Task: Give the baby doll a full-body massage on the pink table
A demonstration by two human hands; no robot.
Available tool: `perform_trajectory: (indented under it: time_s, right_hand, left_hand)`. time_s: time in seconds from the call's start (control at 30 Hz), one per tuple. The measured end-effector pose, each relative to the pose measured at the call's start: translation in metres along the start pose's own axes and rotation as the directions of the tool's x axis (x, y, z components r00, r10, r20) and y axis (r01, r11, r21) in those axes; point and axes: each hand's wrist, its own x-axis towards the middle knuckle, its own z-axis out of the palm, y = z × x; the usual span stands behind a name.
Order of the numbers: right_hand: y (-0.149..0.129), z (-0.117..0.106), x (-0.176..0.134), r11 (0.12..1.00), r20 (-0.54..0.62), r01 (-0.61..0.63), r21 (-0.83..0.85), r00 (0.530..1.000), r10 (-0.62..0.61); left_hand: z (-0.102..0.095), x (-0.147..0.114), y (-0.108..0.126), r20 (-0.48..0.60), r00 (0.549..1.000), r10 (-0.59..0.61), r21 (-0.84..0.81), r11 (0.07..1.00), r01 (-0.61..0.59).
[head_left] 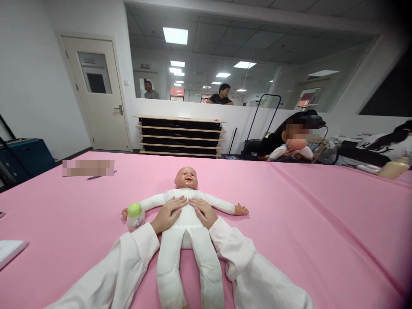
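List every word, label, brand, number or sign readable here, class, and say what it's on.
"R", other letters partly hidden: white shirt, far right.
Green-lidded jar: print too small to read.
Red panels beyond the window: too small.
Doll: no text visible.

Doll (187,219) cropped below, white object (10,251) cropped left

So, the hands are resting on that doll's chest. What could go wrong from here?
The loose left sleeve sits close beside the green-lidded jar, so an outward swing of that arm might tip it over.

The left hand and right hand lie flat on the doll without gripping it, so a sideways push could perhaps shift it across the pink cover.
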Motion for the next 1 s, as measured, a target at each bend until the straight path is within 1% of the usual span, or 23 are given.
perform_trajectory:
  time_s: [0.03, 0.1, 0.13, 0.17, 0.2, 0.23, 0.27, 0.3, 0.33, 0.37, 0.4, 0.43, 0.47, 0.5, 0.53, 0.57, 0.6, 0.63, 0.67, 0.77, 0.83, 0.9, 1.0]
  right_hand:
    - [0.002, 0.001, 0.001, 1.0, 0.047, -0.024, 0.009, 0.999, 0.024]
    - [0.007, 0.002, 0.002, 0.996, 0.1, -0.085, -0.019, 0.991, 0.086]
    - [0.011, 0.002, 0.001, 0.992, 0.101, -0.122, -0.043, 0.987, 0.126]
    - [0.014, 0.002, 0.001, 0.982, 0.075, -0.173, -0.071, 0.981, 0.178]
    - [0.016, 0.002, 0.0, 0.967, 0.018, -0.237, -0.096, 0.971, 0.24]
    - [0.018, 0.001, -0.002, 0.945, -0.068, -0.307, -0.11, 0.951, 0.301]
    - [0.018, 0.0, -0.003, 0.924, -0.169, -0.367, -0.11, 0.923, 0.346]
    - [0.017, -0.001, -0.005, 0.911, -0.266, -0.4, -0.098, 0.893, 0.363]
    - [0.016, -0.002, -0.006, 0.914, -0.346, -0.398, -0.081, 0.871, 0.348]
    - [0.013, -0.004, -0.007, 0.932, -0.397, -0.355, -0.068, 0.867, 0.302]
    - [0.009, -0.005, -0.008, 0.959, -0.411, -0.277, -0.062, 0.883, 0.228]
    - [0.005, -0.006, -0.008, 0.982, -0.389, -0.176, -0.061, 0.911, 0.139]
    - [0.001, -0.006, -0.007, 0.996, -0.342, -0.073, -0.056, 0.939, 0.049]
    - [-0.003, -0.006, -0.007, 0.999, -0.284, 0.013, -0.041, 0.958, -0.024]
    - [-0.006, -0.006, -0.006, 0.997, -0.227, 0.068, -0.021, 0.971, -0.071]
    - [-0.008, -0.005, -0.005, 0.996, -0.174, 0.087, 0.001, 0.981, -0.086]
    - [-0.009, -0.004, -0.003, 0.997, -0.13, 0.078, 0.02, 0.989, -0.075]
    - [-0.009, -0.003, -0.002, 0.998, -0.089, 0.054, 0.034, 0.995, -0.05]
    - [-0.008, -0.003, -0.001, 0.999, -0.049, 0.025, 0.041, 0.999, -0.023]
    - [-0.003, -0.001, 0.003, 0.999, 0.076, -0.042, 0.024, 0.996, 0.041]
    - [0.002, -0.001, 0.006, 0.997, 0.132, -0.078, -0.018, 0.988, 0.08]
    - [0.007, -0.001, 0.008, 0.991, 0.151, -0.116, -0.069, 0.98, 0.126]
    - [0.016, -0.001, 0.007, 0.971, 0.109, -0.192, -0.145, 0.972, 0.209]
  left_hand:
    - [0.0, 0.001, 0.0, 0.026, 0.999, -0.039, 0.008, 0.999, 0.039]
    - [0.0, 0.003, -0.003, 0.037, 0.991, -0.128, 0.042, 0.991, 0.126]
    - [0.001, 0.004, -0.006, 0.022, 0.985, -0.174, 0.061, 0.983, 0.172]
    - [0.002, 0.005, -0.009, -0.007, 0.976, -0.219, 0.077, 0.973, 0.219]
    - [0.003, 0.005, -0.012, -0.05, 0.964, -0.261, 0.088, 0.96, 0.264]
    - [0.005, 0.005, -0.016, -0.106, 0.95, -0.295, 0.091, 0.948, 0.305]
    - [0.006, 0.004, -0.019, -0.167, 0.932, -0.323, 0.089, 0.936, 0.34]
    - [0.007, 0.004, -0.022, -0.234, 0.91, -0.343, 0.082, 0.925, 0.37]
    - [0.008, 0.003, -0.024, -0.302, 0.884, -0.357, 0.071, 0.916, 0.395]
    - [0.008, 0.002, -0.024, -0.362, 0.859, -0.361, 0.061, 0.911, 0.408]
    - [0.008, 0.0, -0.024, -0.413, 0.841, -0.349, 0.053, 0.913, 0.404]
    - [0.007, -0.001, -0.022, -0.446, 0.837, -0.317, 0.049, 0.925, 0.377]
    - [0.007, -0.002, -0.02, -0.455, 0.85, -0.265, 0.052, 0.945, 0.322]
    - [0.006, -0.004, -0.017, -0.436, 0.879, -0.193, 0.059, 0.968, 0.242]
    - [0.005, -0.005, -0.014, -0.391, 0.913, -0.112, 0.066, 0.987, 0.15]
    - [0.005, -0.005, -0.011, -0.328, 0.944, -0.037, 0.068, 0.996, 0.062]
    - [0.004, -0.005, -0.009, -0.254, 0.967, 0.021, 0.065, 0.998, -0.004]
    - [0.004, -0.004, -0.008, -0.178, 0.983, 0.053, 0.058, 0.997, -0.043]
    - [0.003, -0.003, -0.007, -0.11, 0.992, 0.062, 0.052, 0.997, -0.056]
    - [0.001, 0.001, -0.006, 0.028, 1.0, 0.007, 0.058, 0.998, -0.009]
    - [0.0, 0.004, -0.008, 0.069, 0.996, -0.053, 0.09, 0.995, 0.047]
    - [0.0, 0.006, -0.01, 0.083, 0.99, -0.117, 0.125, 0.986, 0.106]
    - [0.0, 0.007, -0.018, 0.051, 0.979, -0.198, 0.176, 0.967, 0.187]
